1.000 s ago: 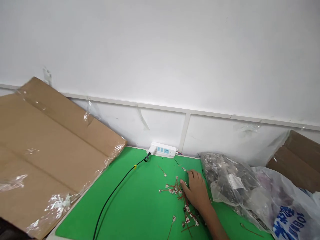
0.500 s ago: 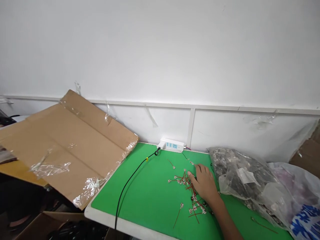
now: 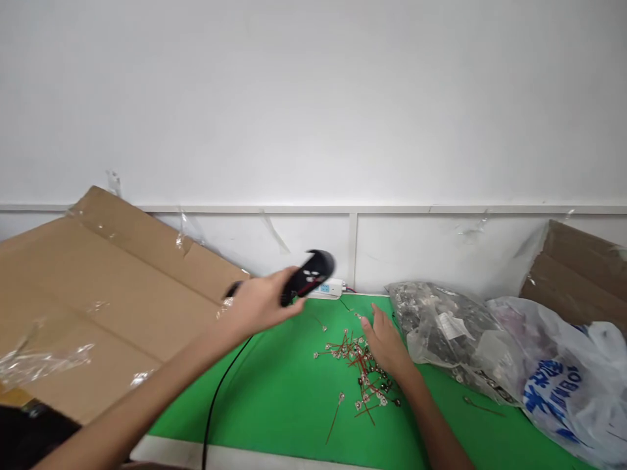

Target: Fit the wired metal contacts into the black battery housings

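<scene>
My left hand [image 3: 262,300] is raised over the far left of the green table [image 3: 255,405]. Its fingers are wrapped round a black hand-held device [image 3: 313,271] with a rounded end, blurred by motion; its exact kind is unclear. A black piece also shows behind the wrist side. My right hand [image 3: 386,339] rests at the right edge of a pile of small round metal parts on red wires [image 3: 360,359]. Its thumb and fingers are spread apart, and nothing shows in them. Part of the pile lies hidden under this hand.
Clear plastic bags of dark parts [image 3: 441,320] and a white bag with blue print [image 3: 558,385] lie on the right. A cardboard sheet [image 3: 122,287] leans at the left. A power strip [image 3: 330,288] sits by the wall; a black cable [image 3: 220,385] crosses the table's left side.
My left hand has come into view from the left, holding the black device. My right hand stays by the pile, its thumb and fingers now further apart. The view has turned slightly right.
</scene>
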Motion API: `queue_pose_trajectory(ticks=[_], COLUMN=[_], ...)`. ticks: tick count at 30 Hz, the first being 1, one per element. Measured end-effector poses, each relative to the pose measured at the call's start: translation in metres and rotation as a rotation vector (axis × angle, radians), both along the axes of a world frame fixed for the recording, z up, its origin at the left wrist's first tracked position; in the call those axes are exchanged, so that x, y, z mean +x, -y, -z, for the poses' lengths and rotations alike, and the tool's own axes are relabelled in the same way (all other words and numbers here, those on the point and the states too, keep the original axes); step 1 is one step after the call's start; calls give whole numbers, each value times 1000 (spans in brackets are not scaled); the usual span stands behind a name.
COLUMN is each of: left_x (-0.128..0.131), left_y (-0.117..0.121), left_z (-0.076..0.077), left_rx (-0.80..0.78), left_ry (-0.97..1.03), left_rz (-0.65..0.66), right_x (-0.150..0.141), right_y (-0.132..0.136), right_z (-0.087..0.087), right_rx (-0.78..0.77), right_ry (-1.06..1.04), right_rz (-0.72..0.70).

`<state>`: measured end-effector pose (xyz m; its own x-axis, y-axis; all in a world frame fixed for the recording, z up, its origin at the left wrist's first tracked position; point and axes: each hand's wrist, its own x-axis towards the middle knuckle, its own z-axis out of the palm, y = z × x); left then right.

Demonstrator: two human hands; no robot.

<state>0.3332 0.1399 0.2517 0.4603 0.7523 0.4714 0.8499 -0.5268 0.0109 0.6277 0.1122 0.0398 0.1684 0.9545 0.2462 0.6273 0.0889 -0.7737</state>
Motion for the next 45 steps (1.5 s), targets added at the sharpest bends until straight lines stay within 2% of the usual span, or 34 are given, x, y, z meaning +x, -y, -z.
queue_pose_trajectory(ticks=[2, 4, 7, 10, 14, 17, 23, 29, 33, 37, 39, 41, 45], left_x=[58, 116, 174, 188, 176, 171, 174, 170, 173, 175, 169, 160, 142], left_y=[-20, -38, -57, -72, -91, -100, -102, -101, -83, -55, -45, -40, -41], left_z=[25, 53, 94, 124, 145, 149, 156, 157, 146, 134, 130, 127, 131], left_rx=[-29, -44, -58, -57, -3, 39, 44, 45, 12, -29, -103, -259, -759], left_ry=[-36, -56, -134, -138, -157, -176, -94, -4, 114, 180, 267, 451, 949], left_rz=[183, 287, 393, 460, 529, 605, 737, 782, 764, 731, 703, 671, 705], right_x=[8, 15, 24, 31, 36, 40, 54, 62, 52, 32, 22, 13, 0], right_y=[-8, -16, -28, -41, -51, -49, -33, -22, -19, -13, -9, -7, -7], right_z=[-2, -6, -10, -7, -1, -3, -20, -27, -32, -34, -33, -32, -29], right_rx=[79, 159, 269, 278, 264, 263, 239, 281, 310, 301, 295, 287, 309], right_ry=[-349, -668, -951, -1100, -1148, -1196, -1398, -1498, -1470, -1317, -1166, -999, -834], right_rz=[35, 38, 21, 107, 206, 205, 177, 71, -18, -196, -245, -241, -156])
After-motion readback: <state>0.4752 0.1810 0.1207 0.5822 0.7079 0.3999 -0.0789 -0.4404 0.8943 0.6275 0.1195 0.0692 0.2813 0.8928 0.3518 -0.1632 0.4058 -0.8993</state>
